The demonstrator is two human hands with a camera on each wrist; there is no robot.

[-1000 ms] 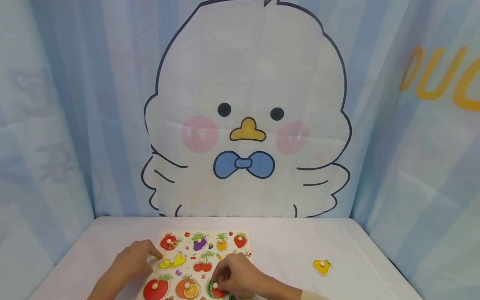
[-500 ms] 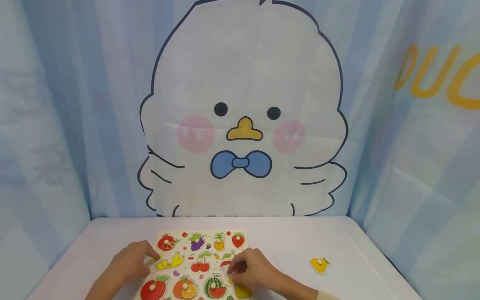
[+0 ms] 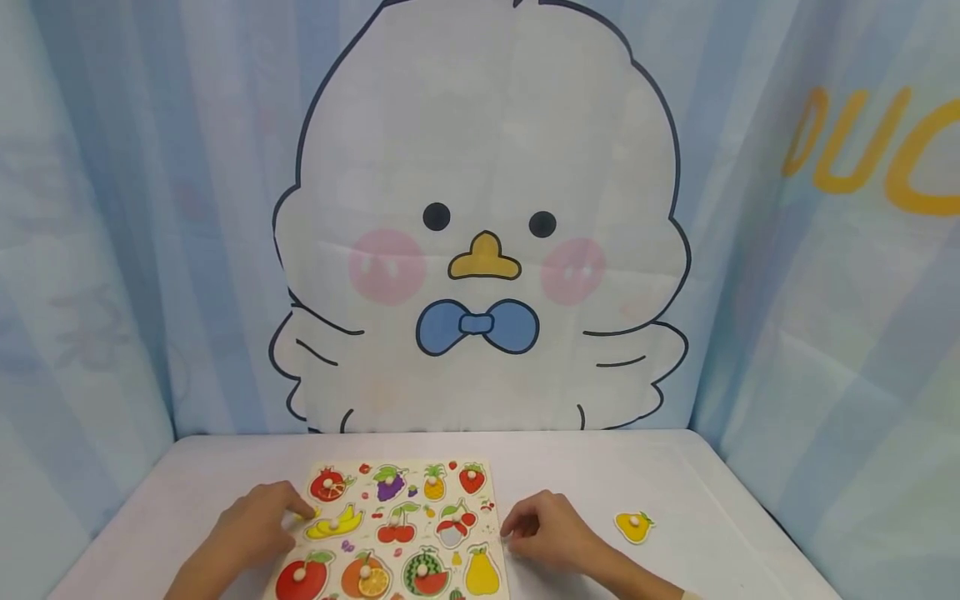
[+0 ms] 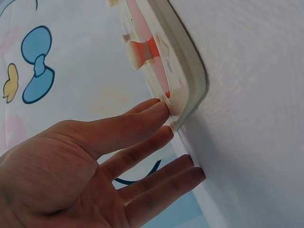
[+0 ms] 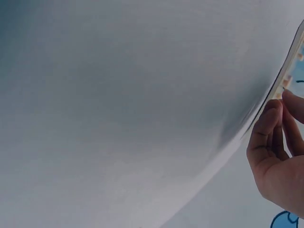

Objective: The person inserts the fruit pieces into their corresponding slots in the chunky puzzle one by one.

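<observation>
A fruit puzzle board [image 3: 367,492] lies on the table, its pieces topped with small round knobs. At its left edge, my left hand [image 3: 251,527] touches the rim with thumb and index finger; the left wrist view shows the other fingers [image 4: 161,194] extended past the corner. My right hand [image 3: 551,531] is by the board's right edge, fingers loosely bent, with nothing visible between them. In the right wrist view, its fingertips overlap the board edge [image 5: 285,71]. A yellow pear piece [image 3: 634,527] with a knob lies right of that hand. A yellow pear shape [image 3: 482,572] on the board shows no knob.
A white cloth covers the table [image 3: 720,533]. Behind it hangs a curtain [image 3: 480,375] printed with a white duck in a blue bow tie. Striped blue curtains [image 3: 825,333] flank both sides.
My right hand has moved right, from over the watermelon, across the board to its right edge, uncovering the pear shape. The left hand stays at the left edge. The head view has shifted slightly.
</observation>
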